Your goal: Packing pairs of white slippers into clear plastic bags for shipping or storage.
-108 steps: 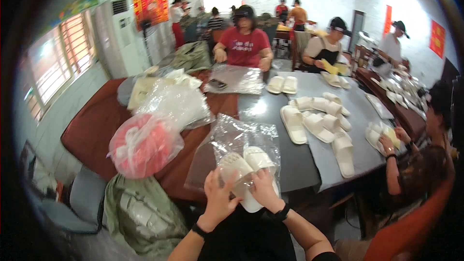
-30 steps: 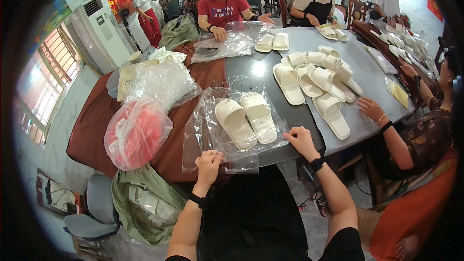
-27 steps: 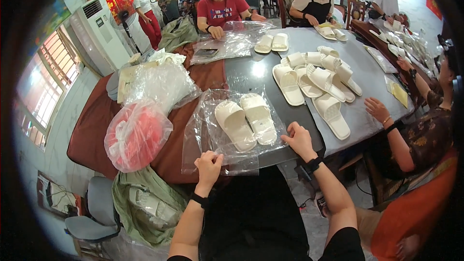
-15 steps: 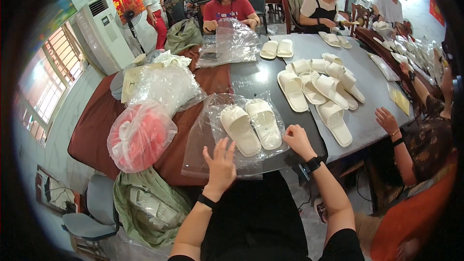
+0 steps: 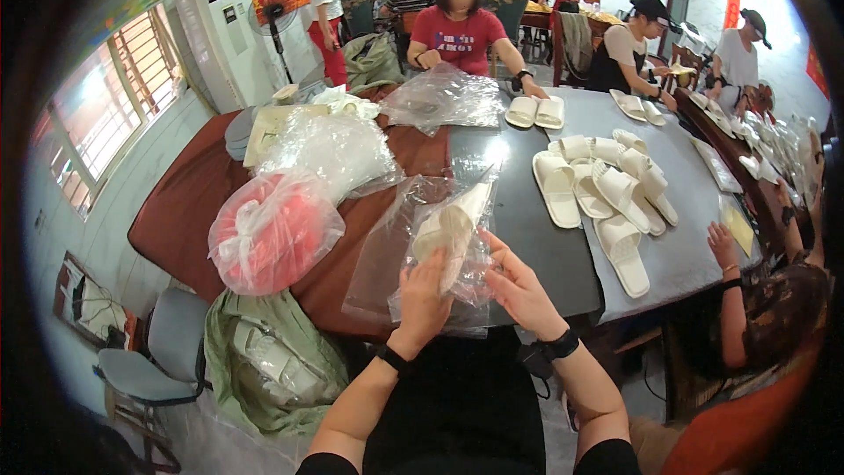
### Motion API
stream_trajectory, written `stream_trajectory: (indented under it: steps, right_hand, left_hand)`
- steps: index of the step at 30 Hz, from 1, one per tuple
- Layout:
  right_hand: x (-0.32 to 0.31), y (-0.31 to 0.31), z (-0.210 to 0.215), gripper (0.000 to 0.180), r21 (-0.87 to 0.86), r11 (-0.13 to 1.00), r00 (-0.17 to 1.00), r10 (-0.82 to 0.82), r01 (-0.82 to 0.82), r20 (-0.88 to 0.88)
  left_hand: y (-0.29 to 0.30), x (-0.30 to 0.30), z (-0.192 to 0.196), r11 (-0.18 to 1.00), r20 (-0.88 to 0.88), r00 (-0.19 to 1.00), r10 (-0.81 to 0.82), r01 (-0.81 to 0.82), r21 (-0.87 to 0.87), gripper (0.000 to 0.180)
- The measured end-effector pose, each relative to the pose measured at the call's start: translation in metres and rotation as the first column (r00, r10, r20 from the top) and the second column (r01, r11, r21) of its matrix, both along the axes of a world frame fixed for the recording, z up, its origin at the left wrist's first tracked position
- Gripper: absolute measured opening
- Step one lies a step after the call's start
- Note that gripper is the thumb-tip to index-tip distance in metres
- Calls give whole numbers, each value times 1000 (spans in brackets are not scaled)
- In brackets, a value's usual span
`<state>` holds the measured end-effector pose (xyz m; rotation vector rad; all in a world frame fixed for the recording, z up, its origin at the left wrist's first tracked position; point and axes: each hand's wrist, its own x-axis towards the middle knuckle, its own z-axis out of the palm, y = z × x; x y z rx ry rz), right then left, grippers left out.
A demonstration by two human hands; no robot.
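A pair of white slippers (image 5: pixel 446 230) inside a clear plastic bag (image 5: pixel 406 271) is tipped up on its side at the table's near edge, the two soles close together. My left hand (image 5: pixel 426 292) is closed round the slippers from the left, its fingers over the strap side. On the right, my right hand (image 5: pixel 520 288) has bent fingers at the bag's clear film beside the soles. Further clear bags (image 5: pixel 365 277) lie flat underneath. To the right, several loose white slippers (image 5: pixel 620 189) are piled on the grey tabletop (image 5: pixel 668 268).
A bag with red contents (image 5: pixel 277 233) and a stack of clear bags (image 5: pixel 330 154) rest on the brown cloth (image 5: pixel 180 202) at left. Below stands a green sack (image 5: pixel 264 378) by a grey chair (image 5: pixel 171 343). A person in red (image 5: pixel 457 40) sits opposite; a co-worker's hand (image 5: pixel 723 246) is at right.
The bagged slippers, flat on the table before, are now tipped up together on their side. Both my hands have closed in on them. The person opposite has reached toward another slipper pair.
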<state>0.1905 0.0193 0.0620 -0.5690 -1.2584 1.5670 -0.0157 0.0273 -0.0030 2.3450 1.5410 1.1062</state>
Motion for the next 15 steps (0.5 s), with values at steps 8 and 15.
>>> stream_trajectory:
  steps: [8,15]
  right_hand:
    - [-23,-4,-45,59,350,936,937,-146,27,317]
    - [-16,-1,-91,54,594,754,142,-580,-280,802]
  left_hand:
    - [-15,-40,25,950,725,687,-53,258,-175,44]
    - [-73,-94,60,986,778,626,44,100,-136,45]
